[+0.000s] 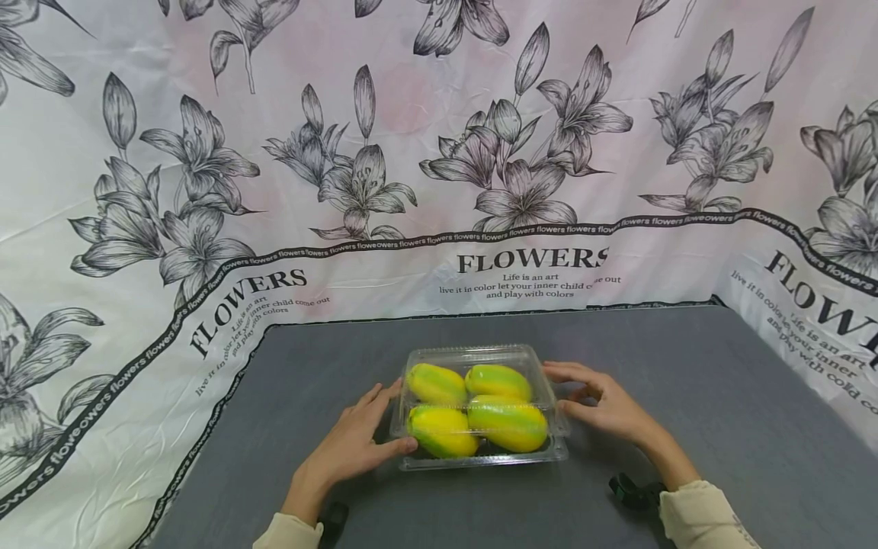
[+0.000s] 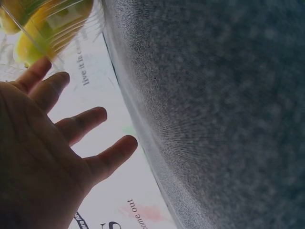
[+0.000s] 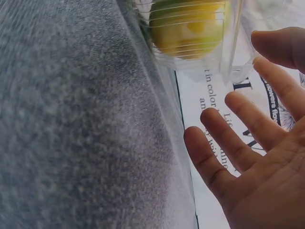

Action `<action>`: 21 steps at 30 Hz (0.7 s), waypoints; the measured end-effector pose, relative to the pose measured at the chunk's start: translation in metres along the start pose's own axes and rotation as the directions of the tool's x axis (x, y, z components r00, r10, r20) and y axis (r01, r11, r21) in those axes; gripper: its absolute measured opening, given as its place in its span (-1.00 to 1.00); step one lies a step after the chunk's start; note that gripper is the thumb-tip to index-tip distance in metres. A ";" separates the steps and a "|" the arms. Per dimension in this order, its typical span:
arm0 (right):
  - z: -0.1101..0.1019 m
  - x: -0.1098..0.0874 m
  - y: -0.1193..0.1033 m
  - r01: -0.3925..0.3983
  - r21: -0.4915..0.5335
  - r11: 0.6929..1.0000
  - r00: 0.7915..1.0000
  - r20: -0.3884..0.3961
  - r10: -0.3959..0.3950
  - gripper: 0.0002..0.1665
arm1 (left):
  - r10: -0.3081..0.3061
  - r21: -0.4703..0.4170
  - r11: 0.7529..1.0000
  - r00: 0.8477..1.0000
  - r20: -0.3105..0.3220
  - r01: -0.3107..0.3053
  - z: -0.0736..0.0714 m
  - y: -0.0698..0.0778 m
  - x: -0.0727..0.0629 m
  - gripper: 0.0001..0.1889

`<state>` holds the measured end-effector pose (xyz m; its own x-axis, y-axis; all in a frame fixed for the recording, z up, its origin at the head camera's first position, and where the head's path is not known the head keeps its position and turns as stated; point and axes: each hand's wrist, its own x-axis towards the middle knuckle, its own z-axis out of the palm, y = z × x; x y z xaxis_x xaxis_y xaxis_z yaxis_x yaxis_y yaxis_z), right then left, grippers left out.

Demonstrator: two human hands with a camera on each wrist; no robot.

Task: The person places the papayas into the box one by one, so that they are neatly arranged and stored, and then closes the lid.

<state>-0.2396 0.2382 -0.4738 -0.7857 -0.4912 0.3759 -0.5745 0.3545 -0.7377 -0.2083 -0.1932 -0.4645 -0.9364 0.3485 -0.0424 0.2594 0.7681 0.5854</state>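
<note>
A clear plastic clamshell box [image 1: 483, 460] sits on the grey table with its lid over several yellow-green mangoes [image 1: 507, 424]. At the box's left side is my left hand [image 1: 346, 450], fingers spread and thumb reaching the front left corner. The left wrist view shows its fingers [image 2: 81, 125] extended, with part of the box above them. My right hand [image 1: 607, 404] is beside the box's right side, fingertips and thumb close to the lid edge. In the right wrist view its fingers [image 3: 257, 124] are spread and nearly straight; whether they touch the plastic I cannot tell.
The grey tabletop [image 1: 329, 366] surrounds the box. Behind it and on both sides hangs a white cloth [image 1: 405, 282] printed with lilies and the word FLOWERS. A dark wrist strap [image 1: 634, 492] shows near the right sleeve [image 1: 703, 515].
</note>
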 end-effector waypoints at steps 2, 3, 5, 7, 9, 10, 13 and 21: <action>0.001 -0.001 0.002 0.005 -0.011 1.000 1.000 -0.002 -0.005 -0.41 | 0.007 0.000 1.000 1.000 -0.003 -0.007 0.001 0.000 0.000 -0.06; 0.001 -0.001 0.002 0.005 -0.020 1.000 1.000 -0.002 -0.005 -0.41 | 0.010 -0.001 1.000 1.000 -0.005 -0.010 0.001 0.000 0.000 -0.07; 0.002 -0.001 0.003 -0.001 -0.042 0.999 1.000 -0.004 0.001 -0.44 | 0.016 -0.009 1.000 1.000 -0.007 -0.016 0.001 0.000 0.000 -0.08; 0.003 -0.001 0.002 -0.014 -0.053 0.999 1.000 -0.003 0.014 -0.46 | 0.025 -0.028 0.999 1.000 0.001 -0.025 0.000 0.000 0.000 -0.08; 0.004 -0.001 0.002 -0.027 -0.062 0.998 1.000 -0.001 0.027 -0.48 | 0.034 -0.052 0.998 0.999 0.009 -0.034 -0.002 -0.001 -0.002 -0.08; 0.004 0.000 0.002 -0.031 -0.058 0.998 1.000 -0.001 0.031 -0.49 | 0.040 -0.061 0.997 0.999 0.011 -0.040 -0.004 -0.001 -0.002 -0.08; 0.005 0.000 0.002 -0.050 -0.042 0.998 0.999 0.001 0.050 -0.52 | 0.068 -0.080 0.995 0.998 0.012 -0.067 -0.009 -0.004 -0.005 -0.09; 0.005 0.000 0.001 -0.090 0.018 0.996 0.996 0.009 0.090 -0.59 | 0.142 -0.192 0.971 0.990 -0.013 -0.142 -0.020 -0.005 -0.008 -0.39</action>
<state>-0.2393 0.2346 -0.4774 -0.8323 -0.4642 0.3030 -0.4971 0.3830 -0.7786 -0.2071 -0.2105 -0.4512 -0.8929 0.4473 0.0513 0.3390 0.5931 0.7303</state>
